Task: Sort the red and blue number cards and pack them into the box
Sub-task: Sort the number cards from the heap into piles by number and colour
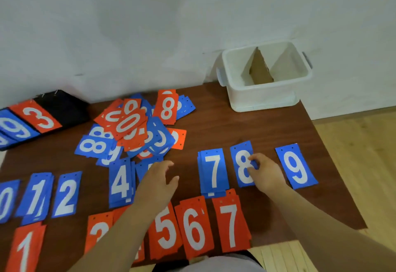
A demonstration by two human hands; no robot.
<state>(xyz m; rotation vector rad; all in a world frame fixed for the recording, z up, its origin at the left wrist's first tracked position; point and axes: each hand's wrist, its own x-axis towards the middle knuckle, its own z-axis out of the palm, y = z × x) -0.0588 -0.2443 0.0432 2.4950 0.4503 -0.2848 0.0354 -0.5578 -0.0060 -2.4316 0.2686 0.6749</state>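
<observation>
Blue number cards lie in a row on the brown table: 0, 1, 2, 4 [120, 182], 7 [213, 172], 8 [242, 164] and 9 [296, 166]. Below them sits a row of red cards: 1, 3, 5, 6 [195, 227] and 7 [232, 224]. A mixed heap of red and blue cards [135, 130] covers the middle of the table. My right hand [265, 174] pinches the blue 8 card flat on the table. My left hand [159, 182] hovers open over a partly hidden blue card beside the 4. The white box [265, 91] stands at the far right corner.
A cardboard divider [260, 70] stands inside the box. A black flip scoreboard [62, 108] with a red 3 and blue 9 lies at the far left. A white wall runs behind the table, and wooden floor [360, 147] shows to the right.
</observation>
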